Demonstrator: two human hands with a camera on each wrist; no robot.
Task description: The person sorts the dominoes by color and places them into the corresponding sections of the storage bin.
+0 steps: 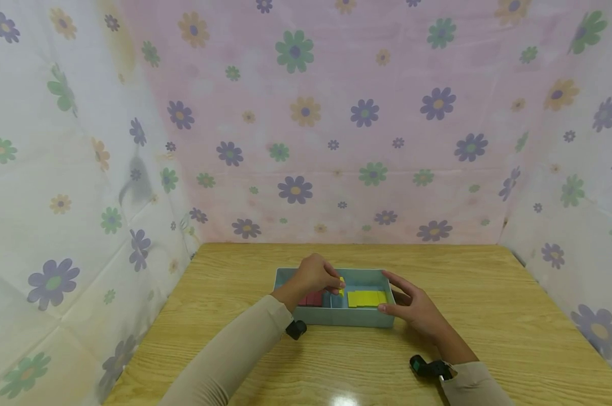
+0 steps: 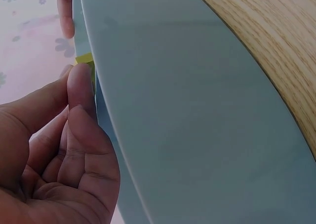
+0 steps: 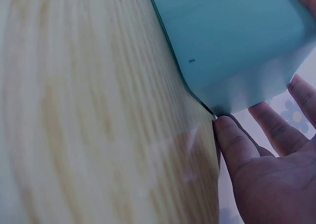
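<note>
A long light-blue box (image 1: pixel 336 317) with a divider stands on the table. Its left compartment holds dark red flat pieces (image 1: pixel 312 299); yellow flat pieces (image 1: pixel 365 299) lie in the right one. Above the divider, my left hand (image 1: pixel 316 274) pinches a small yellow piece (image 1: pixel 342 286) between thumb and fingers. The left wrist view shows just an edge of that yellow piece (image 2: pixel 85 59) past the fingertips. My right hand (image 1: pixel 418 309) holds the box's right end, thumb at the front corner and index finger at the back corner. Fingertips (image 3: pixel 232 127) touch the end wall in the right wrist view.
The box rests on a wood-grain table (image 1: pixel 234 361). Flower-print cloth (image 1: pixel 336 129) hangs behind the table and along both sides. Dark wrist devices (image 1: pixel 430 367) sit below the hands, close to the tabletop.
</note>
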